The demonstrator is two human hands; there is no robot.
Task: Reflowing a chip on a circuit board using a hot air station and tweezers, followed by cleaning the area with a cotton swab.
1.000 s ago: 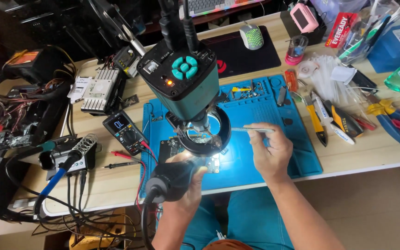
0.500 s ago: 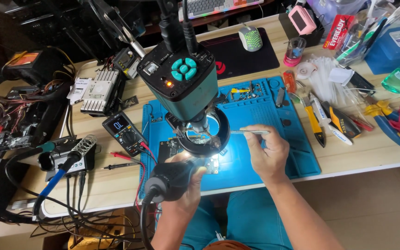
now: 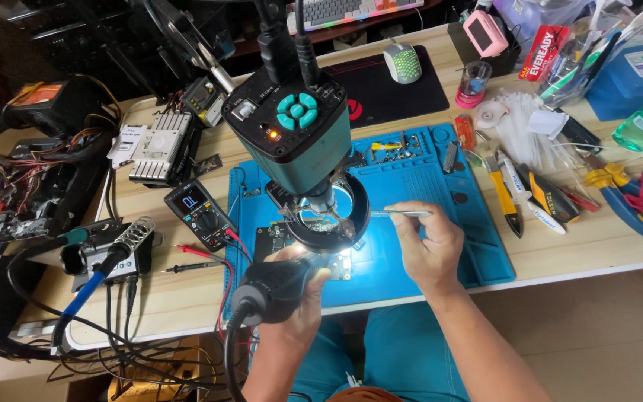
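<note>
Nearest, the left hand (image 3: 299, 309) stays clenched on a black hot-air handle (image 3: 273, 289), its nozzle unmoved over the small circuit board (image 3: 303, 249). The right hand (image 3: 427, 249) keeps its grip on tweezers (image 3: 400, 214), tips still under the ring light (image 3: 329, 223). Beyond, the blue mat (image 3: 440, 179) covers the table (image 3: 619, 238); this steadiness suggests work continuing on one spot.

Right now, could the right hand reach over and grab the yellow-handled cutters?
Probably yes. The right hand holds tweezers, so it isn't free, but the yellow-handled cutters lie just beside it on the blue mat, nothing between.

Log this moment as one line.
left hand: holds black hot-air handle | right hand: holds tweezers | circuit board: on blue mat, under microscope
</note>
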